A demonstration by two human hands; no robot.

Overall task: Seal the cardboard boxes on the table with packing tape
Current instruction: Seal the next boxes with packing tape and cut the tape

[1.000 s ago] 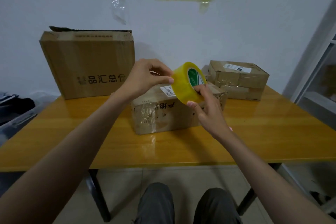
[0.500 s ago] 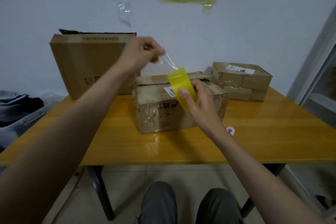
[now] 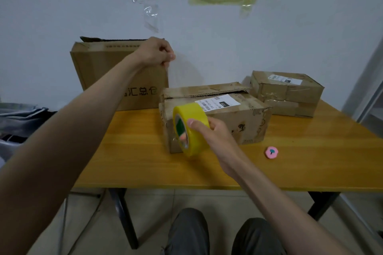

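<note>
My right hand [image 3: 209, 130] grips a yellow roll of packing tape [image 3: 189, 128], thumb on the outside and a finger through its core, low in front of the middle cardboard box [image 3: 234, 114]. That box's top flaps lie shut with a white label on them. My left hand [image 3: 157, 53] is raised up and to the left and pinches the free end of the clear tape strip [image 3: 173, 85], which stretches down to the roll. A large box [image 3: 99, 72] stands at the back left. A smaller taped box [image 3: 290, 93] sits at the back right.
The boxes sit on a yellow wooden table [image 3: 290, 163] against a white wall. A small pink round object [image 3: 271, 152] lies on the table to the right of the middle box. Bags and clothes lie at the far left [image 3: 18, 122]. My knees show below the table edge.
My left hand has pulled the tape end up and to the left, lengthening the strip. My right hand has lowered the roll in front of the middle box.
</note>
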